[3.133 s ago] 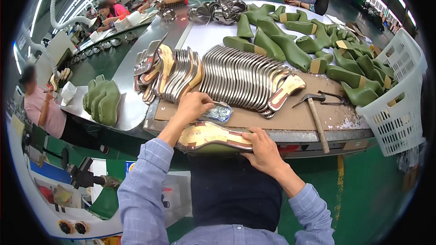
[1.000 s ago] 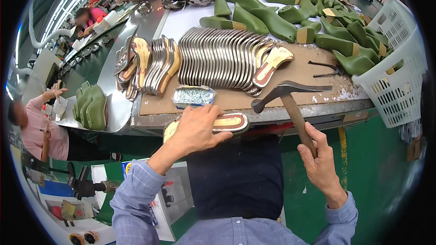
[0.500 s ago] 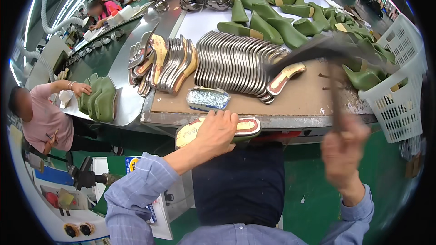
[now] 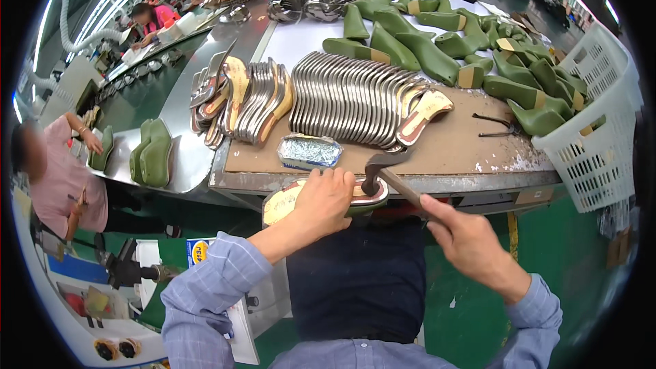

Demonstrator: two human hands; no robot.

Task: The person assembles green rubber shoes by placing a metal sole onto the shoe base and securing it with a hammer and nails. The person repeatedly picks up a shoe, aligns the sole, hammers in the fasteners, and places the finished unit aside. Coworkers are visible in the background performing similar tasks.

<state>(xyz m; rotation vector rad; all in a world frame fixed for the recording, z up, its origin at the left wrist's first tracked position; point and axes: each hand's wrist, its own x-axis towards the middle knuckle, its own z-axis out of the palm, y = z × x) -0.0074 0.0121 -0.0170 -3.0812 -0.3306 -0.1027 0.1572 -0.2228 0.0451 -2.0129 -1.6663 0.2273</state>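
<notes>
My left hand (image 4: 324, 199) is closed over the middle of a shoe insole (image 4: 279, 203), which lies sole side up on a green shoe last held at the table's front edge. Dark-rimmed brown and cream ends stick out on both sides of the fingers. In my right hand (image 4: 471, 240) is a hammer (image 4: 402, 188), gripped by its wooden handle. Its dark curved head rests on or just over the insole's right end, close to my left fingertips. Just beyond my left hand lies an opened packet of small metal nails (image 4: 309, 152).
Rows of curved insoles (image 4: 348, 99) stand on the brown board. Green shoe lasts (image 4: 427, 55) pile up behind them, beside a white plastic basket (image 4: 588, 157). Pincers (image 4: 497, 126) lie at the right. A co-worker (image 4: 75, 178) at the left handles green lasts (image 4: 157, 154).
The hammer has come down and left from its raised, blurred swing onto the insole's right end. My left hand stays in place. The co-worker's hand has shifted left with a green last.
</notes>
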